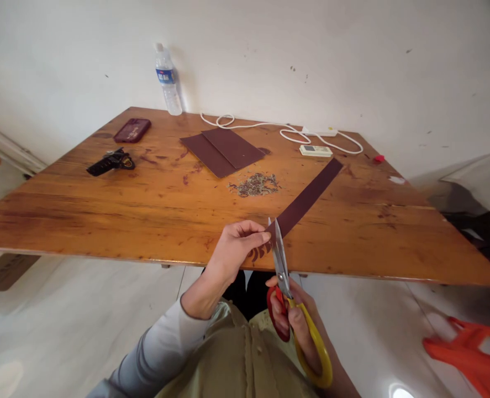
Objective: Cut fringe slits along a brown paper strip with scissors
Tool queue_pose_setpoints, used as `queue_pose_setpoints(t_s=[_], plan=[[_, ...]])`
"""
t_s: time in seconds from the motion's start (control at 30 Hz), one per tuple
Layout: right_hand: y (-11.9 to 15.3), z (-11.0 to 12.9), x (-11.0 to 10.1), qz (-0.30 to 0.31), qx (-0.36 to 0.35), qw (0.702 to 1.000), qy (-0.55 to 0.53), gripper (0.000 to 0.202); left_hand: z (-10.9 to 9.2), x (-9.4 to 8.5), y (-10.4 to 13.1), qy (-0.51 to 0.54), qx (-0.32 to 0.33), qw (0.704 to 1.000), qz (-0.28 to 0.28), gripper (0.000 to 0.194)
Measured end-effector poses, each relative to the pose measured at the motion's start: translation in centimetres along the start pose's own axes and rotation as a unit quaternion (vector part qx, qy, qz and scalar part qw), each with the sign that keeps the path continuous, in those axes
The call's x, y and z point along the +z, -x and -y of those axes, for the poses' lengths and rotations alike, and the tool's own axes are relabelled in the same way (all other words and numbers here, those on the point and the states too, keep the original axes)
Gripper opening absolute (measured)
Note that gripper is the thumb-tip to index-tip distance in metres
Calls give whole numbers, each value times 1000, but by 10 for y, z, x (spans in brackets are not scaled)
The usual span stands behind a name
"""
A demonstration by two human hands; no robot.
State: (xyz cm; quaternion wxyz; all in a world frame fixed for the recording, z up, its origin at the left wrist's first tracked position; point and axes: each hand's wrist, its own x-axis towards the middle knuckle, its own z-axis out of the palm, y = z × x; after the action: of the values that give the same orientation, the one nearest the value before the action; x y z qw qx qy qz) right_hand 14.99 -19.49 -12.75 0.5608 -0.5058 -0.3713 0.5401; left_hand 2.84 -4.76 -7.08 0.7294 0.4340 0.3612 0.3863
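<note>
Between the thumb and fingers of my left hand [238, 247] is the near end of a long dark maroon strip [309, 198], stiff like card or sandpaper. Its far end reaches up and right over the table. Curved cuts fringe the strip's edge below my fingers. My right hand [300, 315] is closed round the red and yellow handles of a pair of scissors [282, 265]. The scissor blades are slightly apart, with the strip between them, close beside my left fingertips. Beyond lies a small heap of thin shredded scraps [256, 184].
Two maroon sheets [228, 152] overlap behind the scraps. A water bottle [169, 83], a phone [132, 130], and black keys or a strap [111, 162] stand or lie at left. A white cable [257, 126] and a small white device [315, 151] lie along the back of the wooden table [145, 221].
</note>
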Motion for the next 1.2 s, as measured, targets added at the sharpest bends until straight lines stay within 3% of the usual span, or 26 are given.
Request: queue_pose_setpoints(t_s=[0.43, 0.67, 0.9, 1.2], plan=[[2, 2, -5, 21, 50, 998, -45, 55, -6, -9, -4, -49, -2, 998, 40, 17], [4, -1, -7, 44, 44, 997, -39, 56, -10, -13, -5, -80, -15, 995, 62, 18], [5, -2, -6, 30, 34, 998, -32, 53, -18, -12, -2, -128, -17, 990, 51, 16], [12, 2, -9, 63, 27, 997, 16, 59, -10, -20, -9, -72, -15, 997, 18, 18]])
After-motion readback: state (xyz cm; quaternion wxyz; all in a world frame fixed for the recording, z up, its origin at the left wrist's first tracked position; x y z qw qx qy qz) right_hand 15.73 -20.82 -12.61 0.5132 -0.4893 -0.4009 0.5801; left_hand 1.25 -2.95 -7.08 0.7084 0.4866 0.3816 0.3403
